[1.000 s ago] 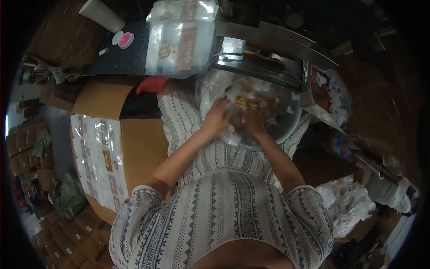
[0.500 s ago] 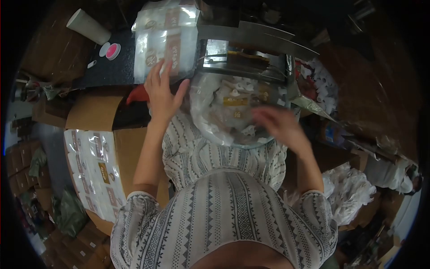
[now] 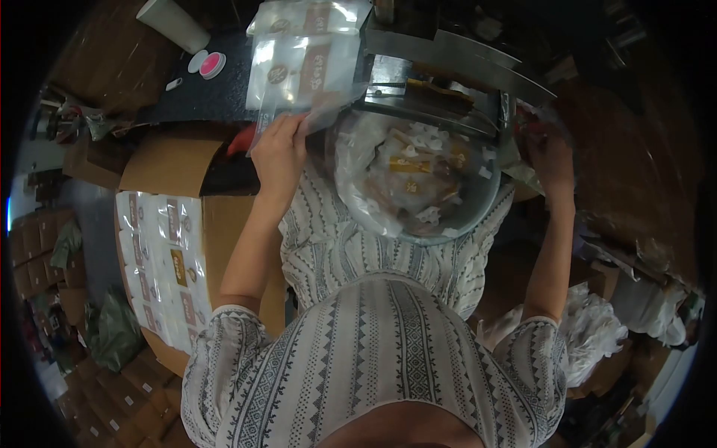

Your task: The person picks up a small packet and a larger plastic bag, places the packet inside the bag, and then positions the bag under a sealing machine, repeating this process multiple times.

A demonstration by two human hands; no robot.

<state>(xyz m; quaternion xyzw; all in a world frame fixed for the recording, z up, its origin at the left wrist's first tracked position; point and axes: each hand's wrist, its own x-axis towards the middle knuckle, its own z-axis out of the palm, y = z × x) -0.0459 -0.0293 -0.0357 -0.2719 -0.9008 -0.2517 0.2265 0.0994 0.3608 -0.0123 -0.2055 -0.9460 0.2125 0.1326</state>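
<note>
My left hand (image 3: 280,153) is closed on the edge of a clear printed plastic bag (image 3: 328,108), lifted off the front of a stack of such bags (image 3: 287,71). My right hand (image 3: 551,160) is at the bag-lined container (image 3: 517,160) on the right, and its fingers are dim and partly hidden there. Between my hands, a round basin (image 3: 489,201) stands at my lap. Inside it lie clear packets with gold labels (image 3: 411,164), along with small white pieces.
A metal machine (image 3: 455,52) stands behind the basin. To the left, an opened cardboard box (image 3: 160,160) holds rows of printed packs (image 3: 160,261). A pink-filled round tub (image 3: 212,65) and a white cup (image 3: 173,24) sit at the back left. Crumpled plastic (image 3: 594,332) lies at right.
My left hand has closed on a bag and drawn its edge up from the stack. My right hand has moved from over the basin to the container on the right.
</note>
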